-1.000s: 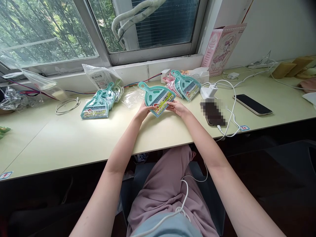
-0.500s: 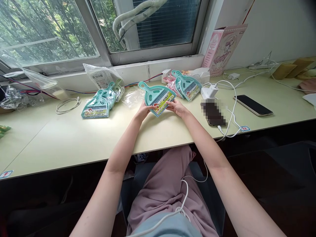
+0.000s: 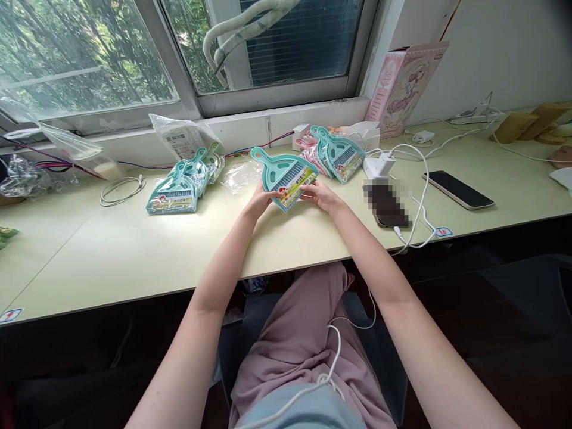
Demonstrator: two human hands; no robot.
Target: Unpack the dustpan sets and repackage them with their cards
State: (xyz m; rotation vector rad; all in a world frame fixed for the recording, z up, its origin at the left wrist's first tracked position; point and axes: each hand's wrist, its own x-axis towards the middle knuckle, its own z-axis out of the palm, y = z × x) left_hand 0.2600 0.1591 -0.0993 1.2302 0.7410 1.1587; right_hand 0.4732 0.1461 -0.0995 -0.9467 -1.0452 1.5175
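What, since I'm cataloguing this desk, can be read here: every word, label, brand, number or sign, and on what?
Nothing is clear enough to quote.
Yellow label on the held teal plastic dustpan: characters blurred.
Wrapped teal dustpans, left: label too small.
Teal and pink dustpans, right: label too small.
Pink cardboard box: lettering too small.
Printed clear plastic bag: text too small.
Blue-bordered white stickers, on desk: marks unclear.

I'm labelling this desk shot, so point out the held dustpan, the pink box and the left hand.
Held dustpan [image 3: 285, 167]: head view, on the pan above the bristles.
Pink box [image 3: 410, 89]: head view, illustrated face.
Left hand [image 3: 259, 201]: head view, its back.
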